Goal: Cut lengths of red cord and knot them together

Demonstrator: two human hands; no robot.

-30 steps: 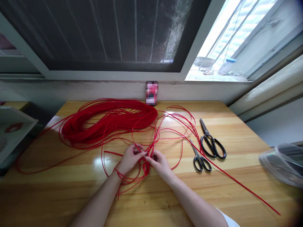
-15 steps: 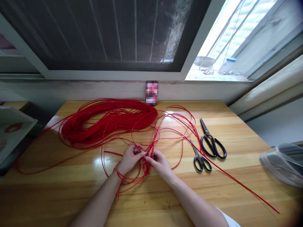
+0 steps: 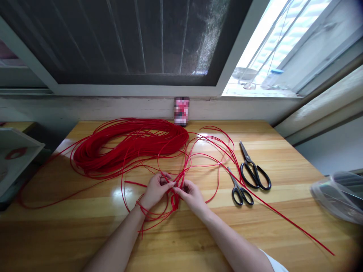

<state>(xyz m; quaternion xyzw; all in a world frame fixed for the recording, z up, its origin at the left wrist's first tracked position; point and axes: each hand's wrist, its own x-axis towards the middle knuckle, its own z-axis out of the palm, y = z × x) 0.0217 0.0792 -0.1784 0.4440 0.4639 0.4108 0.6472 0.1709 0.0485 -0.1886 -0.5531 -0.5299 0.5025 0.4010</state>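
My left hand (image 3: 155, 190) and my right hand (image 3: 192, 194) meet at the middle of a wooden table (image 3: 85, 226). Both pinch the same small knot of red cord (image 3: 174, 196) between their fingertips, and loose strands loop round my left wrist. A big coil of the same red cord (image 3: 127, 147) lies behind my hands, toward the far left of the table. Long single strands run from the knot across the table to the right front edge.
Two pairs of black-handled scissors lie right of my hands, a small pair (image 3: 240, 190) and a larger pair (image 3: 253, 172). A small red and white box (image 3: 182, 110) leans against the wall under the window. A clear plastic bag (image 3: 338, 196) sits at the right edge.
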